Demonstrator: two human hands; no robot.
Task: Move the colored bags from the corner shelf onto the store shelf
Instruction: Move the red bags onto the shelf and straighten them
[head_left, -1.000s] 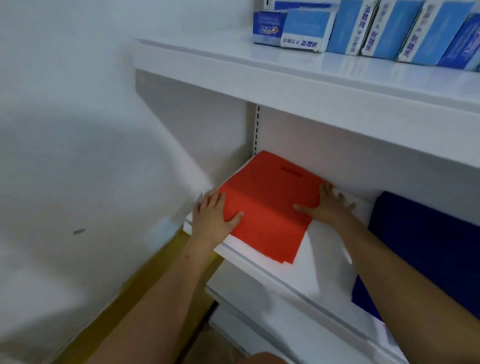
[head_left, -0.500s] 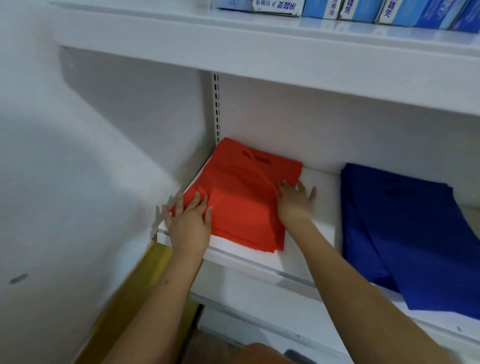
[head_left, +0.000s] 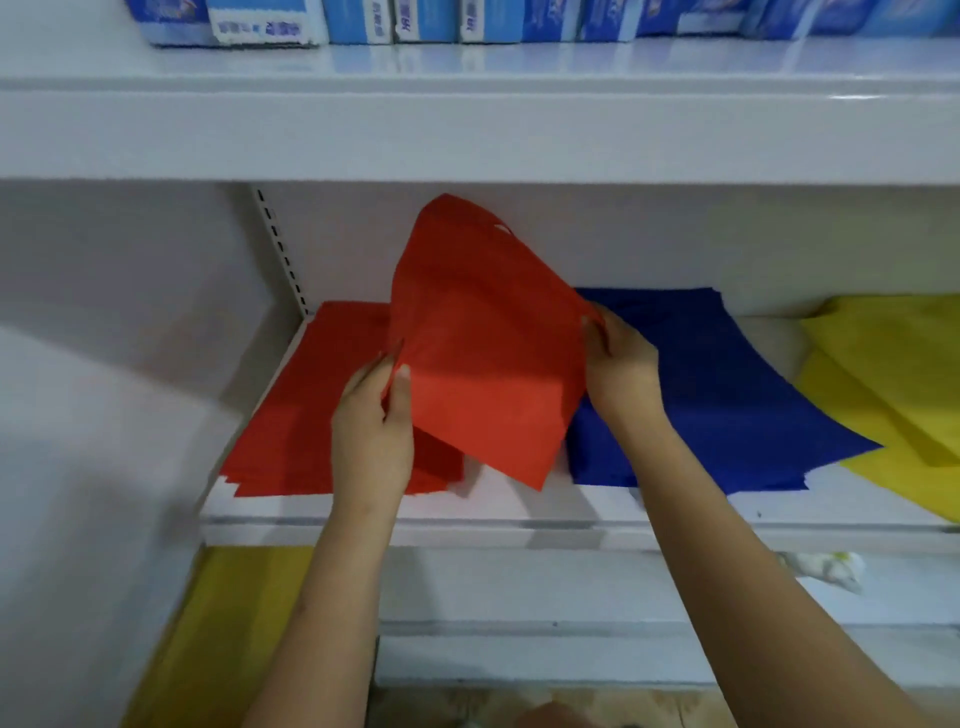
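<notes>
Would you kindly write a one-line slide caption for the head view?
Both hands, left and right, lift one red bag off the red stack, beside blue bags.

Bag stacks on the shelf (head_left: 467, 525): one red stack (head_left: 291, 431), one blue stack (head_left: 727, 395), one yellow stack (head_left: 893, 384). Lifted red bag (head_left: 483, 364): one.

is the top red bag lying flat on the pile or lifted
Lifted. Both hands, left hand and right hand, pinch the red bag by its edges, above the red pile.

At one o'clock I see the lifted red bag (head_left: 483, 358) hiding part of the blue bags (head_left: 727, 395). At three o'clock the frame cuts the yellow bags (head_left: 893, 374). The blue boxes (head_left: 426, 21) at twelve lose their tops, print unreadable.
</notes>
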